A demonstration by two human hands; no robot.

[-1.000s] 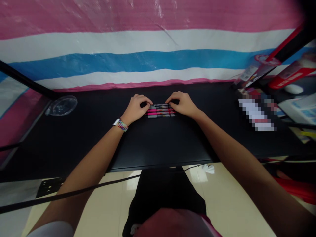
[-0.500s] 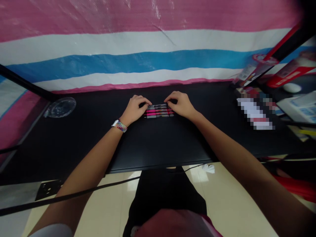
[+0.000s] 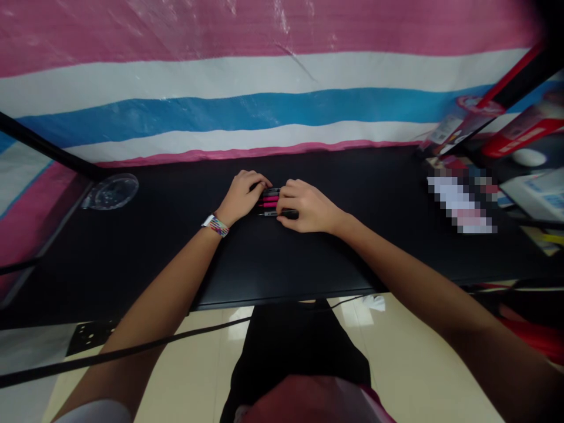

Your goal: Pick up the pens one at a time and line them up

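Behind the left hand, a band with thin multicoloured stripes and a small pale piece circles the wrist. The right hand is bare. A white sleeve covers part of the left arm. Black trousers show below the table's front edge, under a reddish-pink top with magenta trim.

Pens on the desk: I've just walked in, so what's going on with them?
A person is handling a small row of pens lying side by side on a black desk. The left hand is at their left ends. The right hand covers their right ends, its thumb and fingers around the nearest grey pen; whether that one is lifted, I cannot tell.
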